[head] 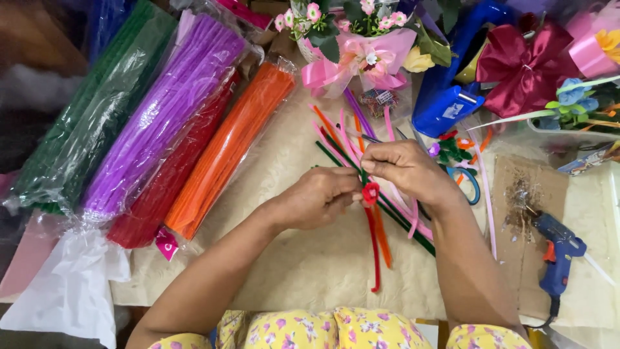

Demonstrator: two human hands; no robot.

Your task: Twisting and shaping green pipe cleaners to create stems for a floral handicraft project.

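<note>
Both hands meet over the middle of the cream table cover (303, 265). My left hand (316, 197) pinches a small red pipe-cleaner coil (370, 192), whose red stem hangs down toward me beside an orange one (382, 239). My right hand (407, 169) grips the same piece from above, fingers closed on its green stem. Under the hands lie loose pink, green and orange pipe cleaners (336, 139).
Plastic bags of pipe cleaners lie at left: green (84, 123), purple (168, 103), red (161, 194), orange (226, 155). A blue glue gun (555, 255) rests on cardboard (516, 258) at right. Flower bouquet (361, 39), red bow (526, 68) and scissors (468, 184) crowd the far side.
</note>
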